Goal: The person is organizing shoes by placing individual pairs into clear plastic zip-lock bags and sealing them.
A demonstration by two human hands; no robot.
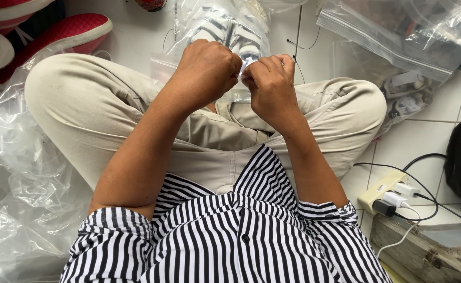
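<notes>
The clear plastic bag [230, 31] with a striped item inside sits just beyond the knuckles, its near edge pinched by the closed left hand [207, 68] and right hand [269, 84]. Keeping both pinches close together should control the edge. Loose plastic sheeting [26, 173] crowds the left; a power strip [385, 191] lies right.

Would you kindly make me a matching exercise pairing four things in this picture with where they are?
Things:
1. hands
2. red shoe
3. power strip
4. loose plastic bags

Places:
A. on the floor at the person's left side
B. lower right, with plugs in it
C. top left, beyond the knee
D. together at the edge of a clear bag holding striped shoes

Pairs: 1-D, 2-C, 3-B, 4-A
</notes>
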